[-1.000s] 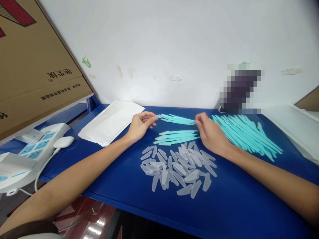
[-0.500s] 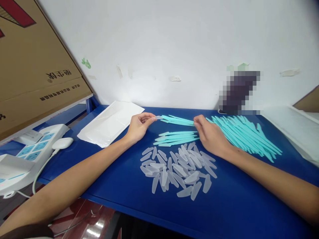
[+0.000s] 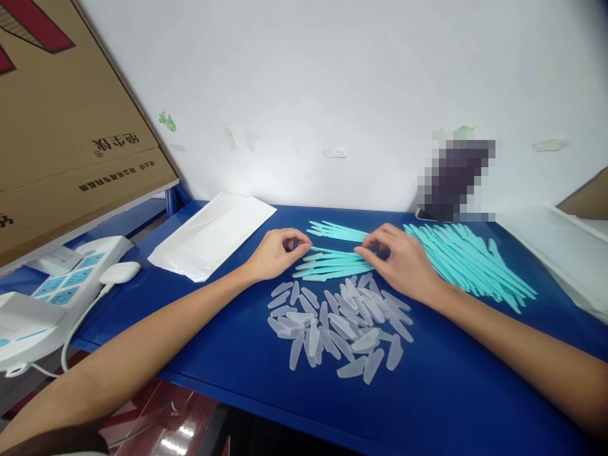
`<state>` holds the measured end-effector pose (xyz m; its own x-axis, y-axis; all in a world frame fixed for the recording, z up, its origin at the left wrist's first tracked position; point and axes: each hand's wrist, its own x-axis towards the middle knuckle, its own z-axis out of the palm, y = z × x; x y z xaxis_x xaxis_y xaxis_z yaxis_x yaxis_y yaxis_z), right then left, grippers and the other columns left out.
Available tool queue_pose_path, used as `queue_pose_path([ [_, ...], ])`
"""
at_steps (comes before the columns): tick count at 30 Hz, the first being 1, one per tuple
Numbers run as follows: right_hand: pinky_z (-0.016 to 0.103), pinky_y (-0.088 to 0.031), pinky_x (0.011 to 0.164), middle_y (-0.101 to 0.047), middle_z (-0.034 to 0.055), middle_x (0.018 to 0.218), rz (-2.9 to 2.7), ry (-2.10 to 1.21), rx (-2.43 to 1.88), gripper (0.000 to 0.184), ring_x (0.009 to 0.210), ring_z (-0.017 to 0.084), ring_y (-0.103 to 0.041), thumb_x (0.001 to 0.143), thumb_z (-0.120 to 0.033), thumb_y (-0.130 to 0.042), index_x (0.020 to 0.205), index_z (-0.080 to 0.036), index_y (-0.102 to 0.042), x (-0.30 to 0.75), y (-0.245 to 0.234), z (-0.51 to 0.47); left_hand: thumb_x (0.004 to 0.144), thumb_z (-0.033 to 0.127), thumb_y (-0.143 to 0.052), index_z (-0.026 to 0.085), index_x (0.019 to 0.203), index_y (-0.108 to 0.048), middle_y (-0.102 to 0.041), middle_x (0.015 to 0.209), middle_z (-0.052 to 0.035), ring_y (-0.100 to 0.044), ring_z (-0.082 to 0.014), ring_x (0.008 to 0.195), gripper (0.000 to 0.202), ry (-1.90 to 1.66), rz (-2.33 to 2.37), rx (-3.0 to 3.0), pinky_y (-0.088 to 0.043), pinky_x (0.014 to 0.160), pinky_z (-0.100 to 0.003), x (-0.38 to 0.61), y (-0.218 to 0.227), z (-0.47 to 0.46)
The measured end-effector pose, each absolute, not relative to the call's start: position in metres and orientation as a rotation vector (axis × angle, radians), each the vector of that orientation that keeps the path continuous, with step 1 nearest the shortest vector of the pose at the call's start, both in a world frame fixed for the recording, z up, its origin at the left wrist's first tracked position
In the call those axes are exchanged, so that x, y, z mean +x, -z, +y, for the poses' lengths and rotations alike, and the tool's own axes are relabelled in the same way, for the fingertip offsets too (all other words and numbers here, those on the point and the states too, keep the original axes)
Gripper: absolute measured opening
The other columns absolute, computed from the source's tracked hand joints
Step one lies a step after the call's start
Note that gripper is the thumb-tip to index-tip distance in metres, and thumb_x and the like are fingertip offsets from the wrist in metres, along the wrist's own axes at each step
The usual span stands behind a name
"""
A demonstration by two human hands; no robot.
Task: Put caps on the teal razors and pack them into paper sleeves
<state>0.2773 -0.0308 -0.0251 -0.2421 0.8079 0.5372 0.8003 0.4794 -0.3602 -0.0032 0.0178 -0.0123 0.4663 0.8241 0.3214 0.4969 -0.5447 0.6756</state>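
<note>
My left hand [image 3: 275, 253] and my right hand [image 3: 396, 259] pinch the two ends of a thin turquoise plastic stick [image 3: 332, 252], held just over a small row of turquoise sticks [image 3: 332, 267] on the blue table [image 3: 427, 392]. A second small group of sticks [image 3: 335, 231] lies just behind. Near me is a heap of several clear plastic caps [image 3: 339, 320]. A big pile of turquoise sticks [image 3: 468, 259] lies to the right of my right hand.
A white plastic bag [image 3: 213, 231] lies at the back left. A white power strip [image 3: 61, 288] and a white plug [image 3: 121, 272] sit at the left, below a leaning cardboard box [image 3: 66, 126]. A white tray [image 3: 560, 250] sits at the right.
Both hands have come down and toward me, from the far group of sticks to the nearer row, carrying one stick between them.
</note>
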Motion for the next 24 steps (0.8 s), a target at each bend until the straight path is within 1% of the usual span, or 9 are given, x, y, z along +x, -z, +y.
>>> queue_pose_path([
  [2, 0.034, -0.041, 0.065, -0.064, 0.0048, 0.085, -1.982, -0.016, -1.368, 0.026, 0.074, 0.02, -0.057, 0.088, -0.047, -0.065, 0.084, -0.021, -0.065, 0.277, 0.024, -0.032, 0.091, 0.036, -0.063, 0.019, 0.091, -0.076, -0.068, 0.085, -0.0033, -0.052, -0.0125, 0.065, 0.021, -0.869, 1.044, 2.278, -0.04, 0.06, -0.027, -0.003, 0.012, 0.017],
  [3, 0.035, -0.041, 0.066, -0.064, 0.0052, 0.086, -1.963, -0.023, -1.382, 0.025, 0.075, 0.021, -0.058, 0.088, -0.046, -0.065, 0.085, -0.021, -0.066, 0.277, 0.024, -0.032, 0.092, 0.035, -0.063, 0.019, 0.091, -0.075, -0.069, 0.091, -0.0044, -0.054, -0.0128, 0.068, 0.021, -0.879, 1.014, 2.296, -0.041, 0.062, -0.027, -0.003, 0.011, 0.016],
  [5, 0.038, -0.044, 0.073, -0.065, 0.0073, 0.093, -1.966, -0.036, -1.407, 0.025, 0.083, 0.023, -0.06, 0.092, -0.043, -0.058, 0.091, -0.02, -0.069, 0.278, 0.025, -0.031, 0.093, 0.034, -0.061, 0.019, 0.092, -0.075, -0.069, 0.097, -0.0061, -0.057, -0.0143, 0.074, 0.021, -0.904, 0.957, 2.327, -0.043, 0.064, -0.028, -0.003, 0.01, 0.015],
  [8, 0.045, -0.044, 0.086, -0.065, 0.0113, 0.105, -2.025, -0.012, -1.465, 0.036, 0.097, 0.028, -0.058, 0.099, -0.042, -0.046, 0.109, -0.02, -0.072, 0.278, 0.028, -0.029, 0.095, 0.032, -0.059, 0.019, 0.092, -0.074, -0.068, 0.095, -0.0071, -0.059, -0.0178, 0.084, 0.021, -0.907, 0.837, 2.441, -0.046, 0.072, -0.031, -0.003, 0.005, 0.009],
  [10, 0.047, -0.044, 0.089, -0.063, 0.0131, 0.107, -2.063, 0.01, -1.497, 0.042, 0.1, 0.029, -0.057, 0.101, -0.041, -0.04, 0.116, -0.019, -0.072, 0.278, 0.03, -0.027, 0.095, 0.032, -0.059, 0.02, 0.093, -0.074, -0.067, 0.094, -0.0072, -0.059, -0.0199, 0.087, 0.02, -0.83, 0.708, 2.568, -0.046, 0.078, -0.034, -0.002, 0.001, 0.002],
  [13, 0.047, -0.044, 0.088, -0.062, 0.014, 0.104, -2.1, 0.006, -1.525, 0.045, 0.098, 0.029, -0.057, 0.103, -0.039, -0.035, 0.107, -0.019, -0.074, 0.278, 0.031, -0.025, 0.095, 0.038, -0.061, 0.021, 0.1, -0.076, -0.065, 0.095, -0.0079, -0.056, -0.0215, 0.087, 0.022, -0.608, 0.524, 2.728, -0.045, 0.081, -0.036, 0.001, -0.005, -0.011],
  [17, 0.046, -0.044, 0.089, -0.064, 0.0135, 0.105, -2.076, -0.025, -1.538, 0.041, 0.099, 0.03, -0.058, 0.103, -0.036, -0.036, 0.116, -0.019, -0.071, 0.278, 0.031, -0.023, 0.099, 0.045, -0.057, 0.025, 0.124, -0.072, -0.062, 0.107, -0.0092, -0.054, -0.0221, 0.087, 0.035, -0.406, 0.439, 2.841, -0.041, 0.086, -0.039, 0.008, -0.008, -0.024],
  [19, 0.045, -0.044, 0.087, -0.063, 0.0131, 0.102, -2.086, -0.03, -1.557, 0.041, 0.097, 0.03, -0.057, 0.103, -0.035, -0.036, 0.114, -0.019, -0.072, 0.278, 0.031, -0.023, 0.101, 0.044, -0.054, 0.028, 0.132, -0.068, -0.061, 0.111, -0.0093, -0.053, -0.0223, 0.087, 0.037, -0.367, 0.431, 2.868, -0.04, 0.085, -0.038, 0.009, -0.008, -0.027],
  [24, 0.043, -0.044, 0.085, -0.062, 0.0118, 0.099, -2.068, -0.058, -1.597, 0.035, 0.094, 0.028, -0.057, 0.102, -0.035, -0.04, 0.101, -0.019, -0.071, 0.279, 0.032, -0.021, 0.104, 0.037, -0.049, 0.026, 0.126, -0.071, -0.061, 0.11, -0.0099, -0.054, -0.0234, 0.092, 0.033, -0.34, 0.464, 2.858, -0.038, 0.087, -0.038, 0.009, -0.007, -0.025],
])
